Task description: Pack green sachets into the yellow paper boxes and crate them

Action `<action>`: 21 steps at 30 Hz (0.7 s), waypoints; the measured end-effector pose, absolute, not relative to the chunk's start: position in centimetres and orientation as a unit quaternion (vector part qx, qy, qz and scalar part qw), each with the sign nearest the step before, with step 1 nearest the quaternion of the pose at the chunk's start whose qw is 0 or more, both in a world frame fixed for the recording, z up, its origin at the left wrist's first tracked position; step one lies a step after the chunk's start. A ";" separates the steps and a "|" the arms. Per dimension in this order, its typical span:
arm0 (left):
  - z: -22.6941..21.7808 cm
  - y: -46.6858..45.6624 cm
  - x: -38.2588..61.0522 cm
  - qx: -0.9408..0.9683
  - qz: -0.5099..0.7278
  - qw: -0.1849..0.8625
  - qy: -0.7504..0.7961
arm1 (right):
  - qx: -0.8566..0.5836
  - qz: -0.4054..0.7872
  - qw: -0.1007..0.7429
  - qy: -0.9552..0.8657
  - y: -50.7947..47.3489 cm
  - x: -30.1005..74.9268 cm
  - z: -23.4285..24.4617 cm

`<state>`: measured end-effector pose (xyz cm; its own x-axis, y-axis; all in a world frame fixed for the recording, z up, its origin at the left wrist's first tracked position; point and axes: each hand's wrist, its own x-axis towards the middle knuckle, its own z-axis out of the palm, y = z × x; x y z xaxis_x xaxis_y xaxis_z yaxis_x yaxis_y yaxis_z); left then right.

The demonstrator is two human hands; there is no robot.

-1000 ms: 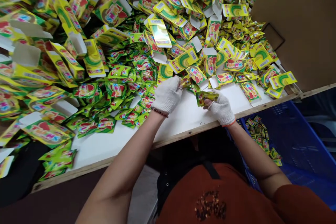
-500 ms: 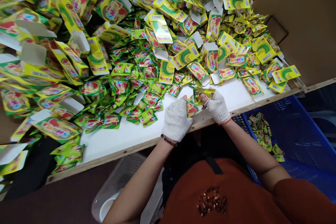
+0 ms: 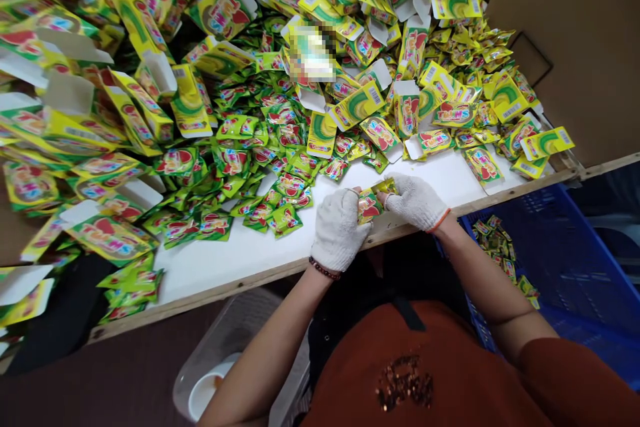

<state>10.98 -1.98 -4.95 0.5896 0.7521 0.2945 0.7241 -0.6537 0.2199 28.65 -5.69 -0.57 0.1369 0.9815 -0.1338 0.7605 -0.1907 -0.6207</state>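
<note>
My left hand [image 3: 340, 230], in a white knit glove, is closed around a small yellow-green carton [image 3: 369, 207] with a watermelon print. Its fingers cover much of the carton. Facing it, my gloved right hand [image 3: 419, 201] pinches a shiny yellow sachet [image 3: 385, 187] against the carton's right end. How far the sachet reaches into the carton is hidden by the fingers. Both hands are just above the front edge of the white tabletop [image 3: 440, 180]. Behind them lie loose green sachets [image 3: 285, 220] and small cartons [image 3: 380, 133], several with open flaps.
A big heap of cartons [image 3: 220, 13] covers the table's back and left. Yellow sachets [image 3: 470, 47] are piled at the back right, beside a brown board [image 3: 565, 47]. Below right stands a blue crate [image 3: 575, 280] with filled cartons or packets inside. A clear tub [image 3: 225, 327] is below left.
My right hand has moved left with the yellow sachet, bringing it up against the carton and partly behind my fingers. My left hand still holds the carton in nearly the same place.
</note>
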 end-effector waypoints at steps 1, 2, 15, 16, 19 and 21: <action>-4.9 -2.0 10.9 0.895 0.182 0.039 0.405 | -0.733 0.245 0.191 -0.605 -5.7 28.5 -0.3; -4.9 -1.9 10.9 0.898 0.181 0.042 0.399 | -0.733 0.232 0.184 -0.613 -5.7 28.5 -0.1; -4.7 -2.1 10.7 0.902 0.190 0.036 0.386 | -0.682 0.199 0.239 -0.663 -6.3 29.9 -1.0; -4.8 -2.1 10.7 0.898 0.194 0.037 0.393 | -0.679 0.203 0.244 -0.662 -6.2 29.6 -1.1; -5.1 -2.1 10.5 0.894 0.203 0.041 0.398 | -0.675 0.224 0.250 -0.657 -6.0 29.1 -1.3; -5.1 -2.1 10.5 0.897 0.202 0.038 0.391 | -0.692 0.207 0.249 -0.645 -6.1 29.0 -1.3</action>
<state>10.51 -2.12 -5.12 0.6132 0.7164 0.3329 0.6855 -0.6920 0.2265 28.98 -6.05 -1.29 0.0815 0.9961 0.0347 0.7893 -0.0432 -0.6124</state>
